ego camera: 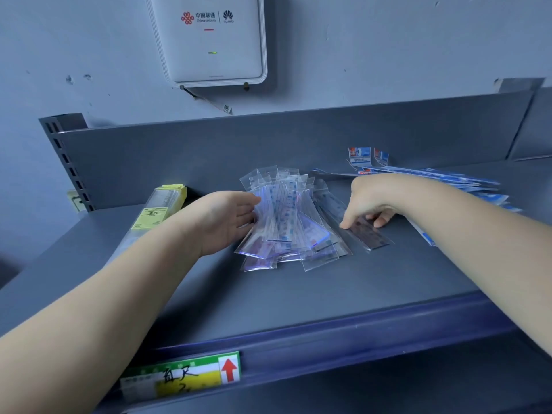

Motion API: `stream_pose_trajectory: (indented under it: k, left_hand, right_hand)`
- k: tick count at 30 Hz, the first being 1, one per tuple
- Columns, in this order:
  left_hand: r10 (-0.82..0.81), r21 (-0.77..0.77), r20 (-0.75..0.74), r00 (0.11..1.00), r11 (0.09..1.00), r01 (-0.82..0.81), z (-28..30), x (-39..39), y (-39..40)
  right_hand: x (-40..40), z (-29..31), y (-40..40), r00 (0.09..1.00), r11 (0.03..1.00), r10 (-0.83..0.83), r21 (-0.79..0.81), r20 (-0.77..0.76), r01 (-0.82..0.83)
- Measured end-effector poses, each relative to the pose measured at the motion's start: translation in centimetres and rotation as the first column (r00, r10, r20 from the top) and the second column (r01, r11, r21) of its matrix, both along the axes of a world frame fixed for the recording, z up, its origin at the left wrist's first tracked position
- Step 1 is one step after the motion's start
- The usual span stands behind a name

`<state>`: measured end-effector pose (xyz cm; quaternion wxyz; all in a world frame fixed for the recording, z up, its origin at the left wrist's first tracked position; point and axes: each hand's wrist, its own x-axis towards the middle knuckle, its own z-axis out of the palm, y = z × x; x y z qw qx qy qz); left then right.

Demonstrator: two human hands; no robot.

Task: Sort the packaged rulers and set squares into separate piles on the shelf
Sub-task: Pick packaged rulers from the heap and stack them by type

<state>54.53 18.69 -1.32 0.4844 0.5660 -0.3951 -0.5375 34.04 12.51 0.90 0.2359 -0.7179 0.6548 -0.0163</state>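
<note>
Two hands work at mid-frame: our left hand (228,219), fingers straight, rests against the pile of bagged rulers (288,222) on the shelf (343,288); our right hand (369,201) pinches one dark ruler (369,234) just right of the pile.

A pile of bagged rulers (286,216) is found mid-shelf (298,294). A boxed ruler pack (158,210) is placed to its left, packaged set squares (466,183) to its right rear. A single ruler (370,234) is set just right of the pile.
</note>
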Motion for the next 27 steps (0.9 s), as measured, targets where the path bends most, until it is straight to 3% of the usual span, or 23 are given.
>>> stream_pose_trajectory:
  k: [5,9,17,20,23,25,27]
  left_hand:
    - [0.007,-0.013,0.019,1.000,1.000,-0.007,-0.2,0.0,0.2]
    - [0.007,-0.022,0.025,1.000,1.000,-0.007,-0.3,0.1,0.0]
    - [-0.004,-0.022,-0.001,1.000,1.000,0.004,-0.3,0.2,-0.1]
    - [-0.021,-0.018,-0.003,1.000,1.000,0.021,-0.2,0.2,0.0]
    - [-0.029,-0.012,-0.012,1.000,1.000,0.029,0.0,0.4,0.1]
    - [-0.034,-0.005,-0.035,0.999,0.999,0.034,0.2,0.5,0.1]
    - [-0.038,0.006,-0.069,0.997,0.999,0.038,0.3,0.6,0.1]
  right_hand:
    - [-0.1,-0.4,0.1,0.999,0.998,-0.009,-0.056,-0.031,0.007]
    - [-0.8,0.0,0.4,0.994,0.997,-0.063,0.039,0.092,0.059]
    - [-2.2,-0.1,1.2,0.942,0.996,-0.075,0.077,0.327,0.053]
    - [-3.2,0.0,1.4,0.830,0.993,-0.115,0.082,0.546,0.083]
    - [-4.0,0.9,2.1,0.643,0.987,-0.152,0.155,0.751,0.052]
    - [-4.4,1.5,2.9,0.517,0.973,-0.186,0.231,0.835,-0.024]
    - [-4.3,1.7,3.2,0.467,0.965,-0.197,0.254,0.862,-0.063]
